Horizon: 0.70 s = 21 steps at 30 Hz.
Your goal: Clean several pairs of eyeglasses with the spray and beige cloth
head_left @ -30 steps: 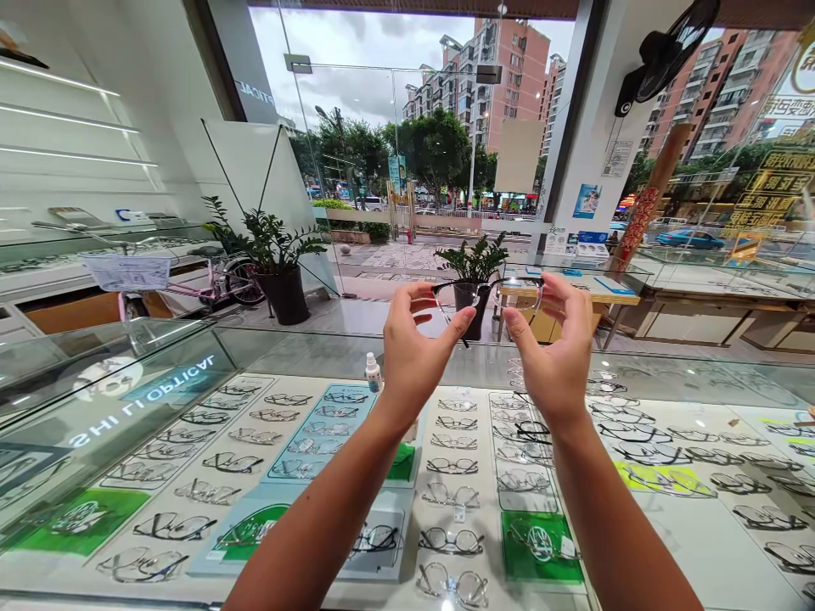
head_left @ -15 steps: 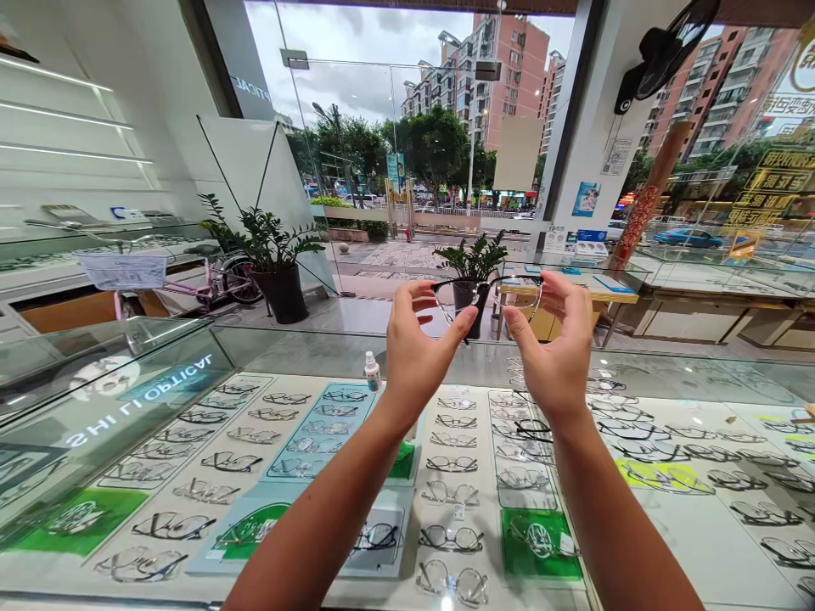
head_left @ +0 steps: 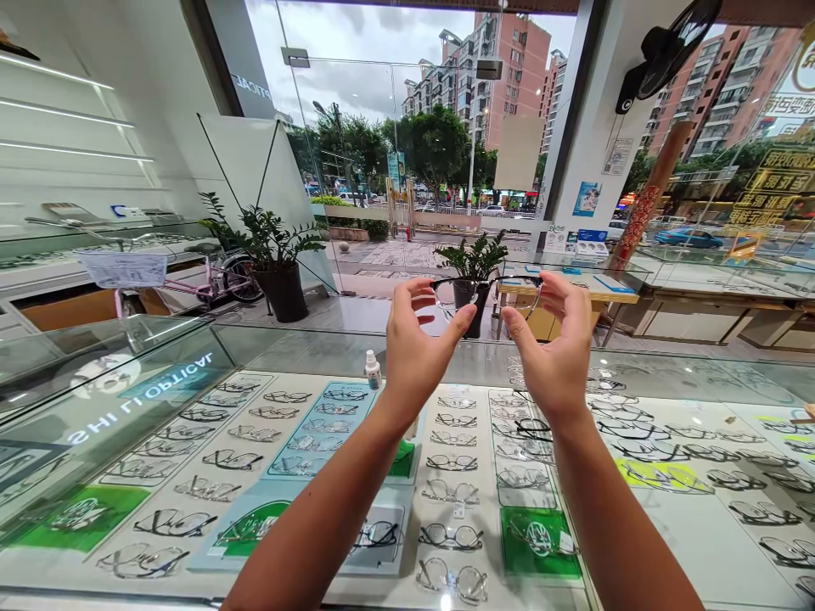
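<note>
"In the head view, where are the glasses [head_left: 490, 282]?"

"Raised above the surface [head_left: 700, 535] with its rows of spectacles [head_left: 451, 534], between the left hand [head_left: 417, 348] and the right hand [head_left: 557, 348]."

"Which way do they lie?"

"Nearly level, long axis crosswise from hand to hand; neither is clearly nearer."

"And the fingers?"

"Both sets hold an outer end, thumbs by the lower rims."

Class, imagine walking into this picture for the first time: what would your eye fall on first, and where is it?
First, the glasses held up near the middle by the left hand and right hand. Below them, rows of spectacles lie in the display case. Beyond it on the left stands a pink bicycle with a pale basket.
</note>
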Tool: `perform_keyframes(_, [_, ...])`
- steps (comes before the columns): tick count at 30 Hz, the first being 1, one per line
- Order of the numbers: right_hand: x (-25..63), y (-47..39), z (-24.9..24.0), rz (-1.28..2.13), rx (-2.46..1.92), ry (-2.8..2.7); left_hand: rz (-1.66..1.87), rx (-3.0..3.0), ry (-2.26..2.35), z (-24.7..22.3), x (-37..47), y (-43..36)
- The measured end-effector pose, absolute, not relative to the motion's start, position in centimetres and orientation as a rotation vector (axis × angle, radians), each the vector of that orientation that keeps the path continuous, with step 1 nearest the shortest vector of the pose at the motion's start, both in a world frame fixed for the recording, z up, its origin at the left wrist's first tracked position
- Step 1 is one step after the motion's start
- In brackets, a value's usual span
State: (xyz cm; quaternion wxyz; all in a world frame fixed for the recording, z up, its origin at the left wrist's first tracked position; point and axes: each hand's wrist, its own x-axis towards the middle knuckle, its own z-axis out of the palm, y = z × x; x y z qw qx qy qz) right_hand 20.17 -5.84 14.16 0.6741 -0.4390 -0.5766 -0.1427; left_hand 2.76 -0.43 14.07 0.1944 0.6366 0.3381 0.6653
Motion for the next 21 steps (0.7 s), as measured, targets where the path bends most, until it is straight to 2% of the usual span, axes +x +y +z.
perform_keyframes(21, [19.96,-5.73,13.85,-0.257,-0.996,-1.27,1.881,1.72,0.897,13.77,3.12,-0.35])
